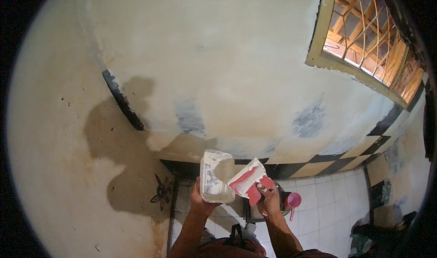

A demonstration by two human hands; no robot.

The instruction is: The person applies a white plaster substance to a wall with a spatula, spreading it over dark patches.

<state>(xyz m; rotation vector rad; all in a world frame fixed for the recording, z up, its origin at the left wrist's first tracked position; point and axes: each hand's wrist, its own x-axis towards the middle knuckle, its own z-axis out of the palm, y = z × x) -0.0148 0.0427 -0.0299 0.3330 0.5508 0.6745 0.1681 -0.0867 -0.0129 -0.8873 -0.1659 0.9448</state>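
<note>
My left hand [200, 201] grips a white rectangular tub [204, 176] from its left and lower side. Whitish paste is smeared over the tub's inside and rim. In my right hand [269, 202] is a red putty scraper [256, 192], its broad blade coated with white paste. The blade's left corner is right beside the tub's right rim; I cannot tell whether they touch. White smears mark the fingers of my right hand. Both hands are held in front of the lower wall, above the floor.
Ahead stands a pale wall [227, 76] with bluish-grey smeared patches and black-and-cream checks low down. A barred window [364, 35] is at upper right. Below my right hand are a pink dipper [294, 199] and a dark container. Dark items [382, 233] lie at lower right on the tiled floor [318, 208].
</note>
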